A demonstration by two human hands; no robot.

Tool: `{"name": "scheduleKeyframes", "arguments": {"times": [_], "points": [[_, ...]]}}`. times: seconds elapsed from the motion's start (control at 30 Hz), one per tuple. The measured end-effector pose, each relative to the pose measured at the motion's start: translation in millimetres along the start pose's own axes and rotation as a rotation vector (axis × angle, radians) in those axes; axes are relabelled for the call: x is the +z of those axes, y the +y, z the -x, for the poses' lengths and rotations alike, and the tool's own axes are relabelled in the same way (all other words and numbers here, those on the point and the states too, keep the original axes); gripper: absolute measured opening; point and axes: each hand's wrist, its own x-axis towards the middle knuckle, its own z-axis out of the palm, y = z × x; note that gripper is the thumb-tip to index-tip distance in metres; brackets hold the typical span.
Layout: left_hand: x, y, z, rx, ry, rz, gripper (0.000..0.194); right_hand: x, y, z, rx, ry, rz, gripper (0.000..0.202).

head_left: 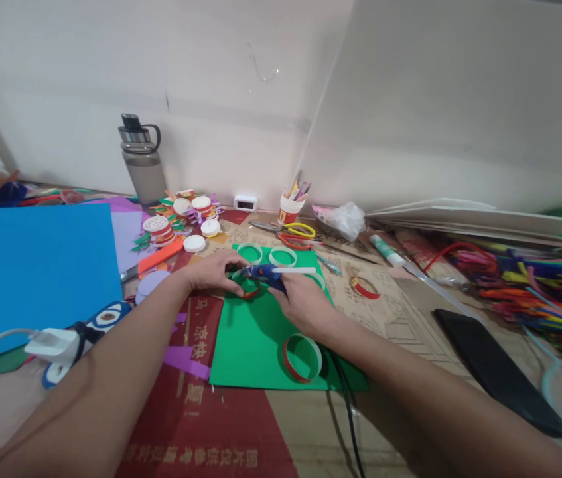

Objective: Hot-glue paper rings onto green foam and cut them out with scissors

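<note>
A green sheet [255,342] lies on the cardboard-covered table, with several paper rings on it. My right hand [303,302] is wrapped round a blue glue gun [263,272] with a white glue stick [295,270] at its back; its nozzle points left. The fingers of my left hand [218,272] hold a red and white ring [251,294] on the sheet, right by the nozzle. Two pale rings [283,257] [249,253] stand at the sheet's back edge. Nearer me is another red and white ring [302,358].
Behind are scissors [298,230], a cup of pens [291,207], a small clock [245,202] and a bottle [144,169]. An orange cutter [161,254] and blue sheet [36,265] lie left. At right are a black phone-like slab [499,368] and colourful pipe cleaners [549,299]. A black cord [348,405] trails nearer me.
</note>
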Motion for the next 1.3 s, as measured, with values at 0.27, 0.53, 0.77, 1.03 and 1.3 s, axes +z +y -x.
{"name": "scheduleKeyframes", "arguments": {"times": [0.27, 0.53, 0.77, 1.03, 1.3], "points": [[0.9, 0, 0, -0.009, 0.013, 0.027, 0.056, -2, 5, 5, -0.025, 0.027, 0.010, 0.026], [0.7, 1, 0, -0.024, 0.010, 0.036, 0.058, -2, 5, 7, -0.023, 0.031, 0.011, 0.025], [0.4, 2, 0, -0.027, 0.002, 0.032, 0.058, 4, 1, 2, -0.082, 0.056, -0.001, 0.023], [0.6, 1, 0, -0.038, 0.009, 0.031, 0.060, 3, 0, 0, -0.084, 0.043, -0.011, 0.025], [1.6, 1, 1, -0.024, 0.016, 0.039, 0.057, -4, 5, 10, -0.024, 0.034, 0.038, 0.026]]}}
